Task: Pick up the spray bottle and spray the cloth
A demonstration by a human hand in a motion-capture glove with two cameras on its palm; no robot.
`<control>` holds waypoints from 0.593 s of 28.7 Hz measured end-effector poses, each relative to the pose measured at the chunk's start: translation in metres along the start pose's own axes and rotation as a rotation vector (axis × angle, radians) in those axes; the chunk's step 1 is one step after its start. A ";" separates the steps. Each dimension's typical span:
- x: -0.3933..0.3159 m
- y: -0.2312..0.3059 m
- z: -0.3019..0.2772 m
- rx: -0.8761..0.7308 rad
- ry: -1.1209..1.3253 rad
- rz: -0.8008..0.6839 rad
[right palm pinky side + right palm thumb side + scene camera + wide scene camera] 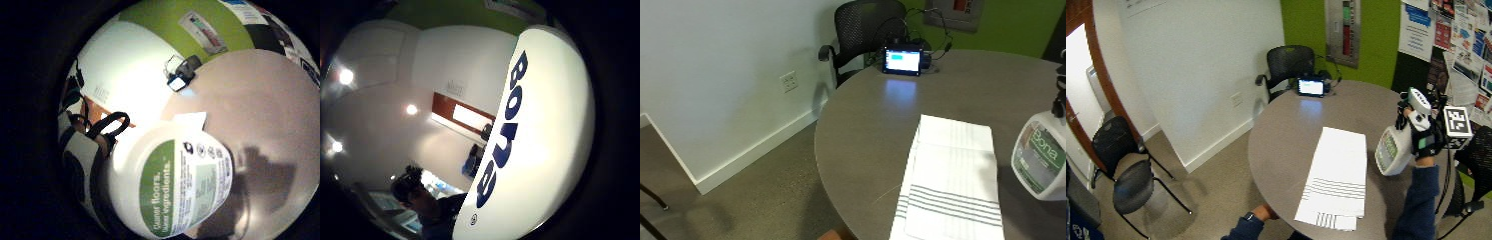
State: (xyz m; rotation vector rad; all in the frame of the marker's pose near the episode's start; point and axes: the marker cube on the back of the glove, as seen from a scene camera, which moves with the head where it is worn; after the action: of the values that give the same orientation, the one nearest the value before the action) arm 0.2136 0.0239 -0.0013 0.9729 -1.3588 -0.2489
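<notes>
Spray bottle (1393, 150) of smooth white plastic, broad and flat-sided, hangs in the air above the far side of the round grey table (866, 130), just beside the cloth (951, 180) and not touching it. The gloved right hand (1424, 134) is wrapped round its neck, fingers curled about it. One face carries "Bona" in large dark blue letters; the other has a green label where "floors." and "ingredients." can be read, with fine print too small to make out. The cloth is a long white rectangle lying flat on the tabletop, with faint stripes along its far part and bolder grey bands near the end that overhangs the table edge. A small screen (901, 61) glows blue at the table's far rim, in front of a black mesh chair (859, 30).
</notes>
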 end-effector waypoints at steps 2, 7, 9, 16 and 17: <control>-0.013 0.013 -0.004 -0.053 0.036 -0.031; -0.047 0.046 0.015 -0.312 0.157 -0.074; -0.054 0.061 0.023 -0.435 0.234 -0.067; -0.047 0.112 0.048 -0.794 0.435 0.143; -0.045 0.117 0.053 -0.841 0.444 0.174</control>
State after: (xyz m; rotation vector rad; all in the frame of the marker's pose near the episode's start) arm 0.1112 0.1019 0.0444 0.1781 -0.7917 -0.3999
